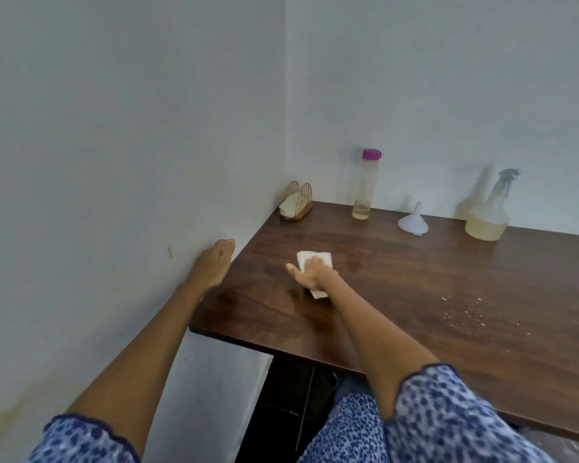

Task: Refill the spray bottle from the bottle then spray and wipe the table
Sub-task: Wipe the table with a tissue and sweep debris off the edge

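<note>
On the dark table our right hand presses flat on the folded cloth; we should sweep firmly toward the crumbs beyond it.

bare table right of centre, bottle, funnel, spray bottle lining far edge

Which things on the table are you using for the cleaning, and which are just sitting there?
For the job: spray bottle, bottle with purple cap, funnel, white cloth under the right hand, table.

Just there: napkin holder, crumbs.
</note>
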